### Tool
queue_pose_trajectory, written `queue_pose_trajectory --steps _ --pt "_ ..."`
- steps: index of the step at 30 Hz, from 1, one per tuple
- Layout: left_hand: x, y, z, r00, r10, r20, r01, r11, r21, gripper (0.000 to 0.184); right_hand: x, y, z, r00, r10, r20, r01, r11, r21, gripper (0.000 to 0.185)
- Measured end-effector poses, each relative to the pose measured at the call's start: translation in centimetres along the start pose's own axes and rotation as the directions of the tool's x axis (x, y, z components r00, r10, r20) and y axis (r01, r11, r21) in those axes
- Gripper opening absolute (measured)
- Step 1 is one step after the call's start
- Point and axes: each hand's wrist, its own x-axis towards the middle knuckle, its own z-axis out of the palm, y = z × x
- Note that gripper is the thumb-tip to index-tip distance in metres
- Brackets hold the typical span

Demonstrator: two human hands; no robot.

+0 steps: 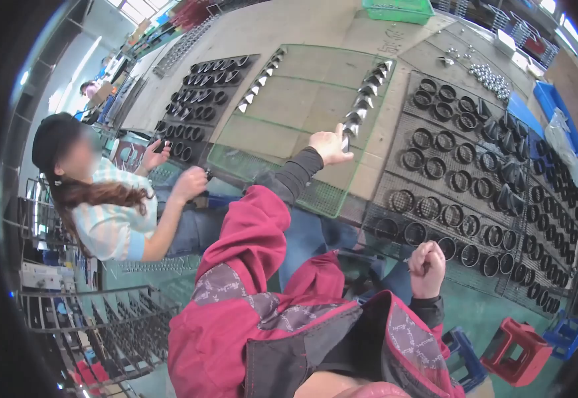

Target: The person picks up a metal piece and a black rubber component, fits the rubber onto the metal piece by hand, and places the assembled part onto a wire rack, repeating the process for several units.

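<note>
Mesh rack [321, 198] edged green spans twelve to one o'clock. At one, a row of metal pieces [363, 102] ends by the left hand [329, 145], index extended; whether it pinches one, I cannot tell. The right hand [427, 269], at four, is curled, nothing visible inside. Row-setting seems in hand, next calling for precise touch.

My jacket [203, 338]: one, crimson, loose-cut. My sleeves [252, 222]: crimson, creased, ending in snug black cuffs [289, 178]. My inset panels [222, 284]: grey, pale squiggled print. My front flap [279, 368]: dark grey, red stitching near its edge.
</note>
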Motion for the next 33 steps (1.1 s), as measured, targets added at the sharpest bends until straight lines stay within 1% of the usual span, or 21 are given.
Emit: queue_pose_trajectory --steps 1,3,4,7,10,13,16,17,18,19,20,22,23,25,26,28,29,30,31,32,33 --pt "0.4 0.0 -0.3 0.999 -0.016 0.037 0.016 1.000 0.000 0.089 0.2 0.0 -0.4 0.999 0.040 -0.025 -0.039 0.998 0.056 0.014" --pt "0.6 0.6 -1.0 0.997 -0.028 0.066 0.028 1.000 -0.009 0.088 0.6 -0.6 -1.6 1.000 0.004 0.020 -0.007 0.988 0.152 0.011" --pt "0.6 0.8 -1.3 0.995 -0.037 0.087 0.039 0.999 -0.013 0.087 0.7 -0.7 -2.2 0.999 -0.021 0.048 0.010 0.976 0.218 0.014" --pt "0.8 1.3 -1.7 0.994 -0.056 0.097 0.057 0.998 -0.011 0.092 1.1 -1.5 -2.4 1.000 -0.026 -0.010 0.028 0.988 0.151 0.031" --pt "1.6 0.9 -0.3 0.996 -0.066 0.054 0.064 0.997 0.040 0.091 1.4 -1.4 -2.9 0.996 -0.074 0.040 0.072 0.995 0.065 0.044" --pt "0.7 1.1 -0.7 0.997 -0.079 0.024 0.077 0.992 0.097 0.102 1.5 -1.3 -2.0 0.994 -0.078 0.079 0.076 0.997 0.021 0.043" --pt "-0.3 1.1 -1.2 0.996 -0.045 -0.077 0.059 0.982 0.182 0.100 1.9 -2.2 -0.1 0.996 0.020 0.090 -0.021 1.000 0.011 0.033" --pt "-1.3 1.3 -0.7 0.996 -0.011 -0.092 0.027 0.984 0.176 0.095 1.4 -1.8 0.0 0.998 0.013 0.064 -0.015 1.000 0.025 0.026" --pt "-2.1 1.3 -0.7 0.986 0.003 -0.166 0.023 0.988 0.154 0.086 1.3 -1.6 0.2 0.997 -0.005 0.082 0.001 0.999 0.044 0.022" --pt "-2.7 1.1 -0.8 0.970 0.010 -0.243 0.022 0.991 0.128 0.078 1.4 -1.5 0.4 0.994 -0.025 0.107 0.019 0.998 0.061 0.033" --pt "-4.4 1.9 -0.7 0.965 0.066 -0.255 -0.053 0.997 0.060 0.073 1.2 -1.3 0.4 0.994 -0.035 0.104 0.027 0.997 0.072 0.034" --pt "-7.8 2.6 -0.7 0.921 0.187 -0.343 -0.268 0.941 -0.206 0.054 1.3 -0.7 0.9 0.982 -0.050 0.181 0.028 0.992 0.123 0.040" --pt "-9.5 3.5 -0.7 0.915 0.225 -0.335 -0.317 0.914 -0.254 0.052 1.2 -0.6 1.3 0.982 -0.066 0.179 0.043 0.991 0.130 0.039" --pt "-13.0 4.8 -0.7 0.887 0.331 -0.320 -0.449 0.780 -0.436 0.046 1.2 -0.3 2.3 0.972 -0.106 0.212 0.071 0.984 0.164 0.036" --pt "-14.3 5.7 -0.6 0.892 0.329 -0.310 -0.446 0.752 -0.485 0.044 0.9 -0.4 2.8 0.975 -0.083 0.205 0.053 0.988 0.148 0.034" --pt "-16.6 7.3 -0.6 0.908 0.318 -0.271 -0.416 0.626 -0.660 0.038 0.5 -0.7 3.8 0.983 0.009 0.182 -0.025 0.996 0.090 0.032" --pt "-17.1 7.7 -0.1 0.908 0.329 -0.258 -0.411 0.581 -0.703 0.037 0.3 -0.8 4.4 0.982 0.008 0.191 -0.024 0.996 0.084 0.033" --pt "-17.6 8.2 0.4 0.906 0.357 -0.229 -0.390 0.489 -0.780 0.036 0.1 -1.0 5.0 0.978 0.009 0.207 -0.026 0.996 0.080 0.046" --pt "-18.1 8.6 0.9 0.899 0.387 -0.204 -0.360 0.391 -0.847 0.035 -0.1 -1.1 5.5 0.975 0.010 0.223 -0.027 0.997 0.074 0.067" --pt "-18.4 9.0 1.5 0.902 0.382 -0.201 -0.339 0.340 -0.877 0.035 -0.1 -1.1 5.8 0.975 0.020 0.219 -0.035 0.997 0.064 0.064" --pt "-18.6 9.3 2.0 0.906 0.378 -0.192 -0.296 0.240 -0.925 0.035 -0.1 -1.1 6.0 0.977 0.037 0.210 -0.049 0.997 0.053 0.061"
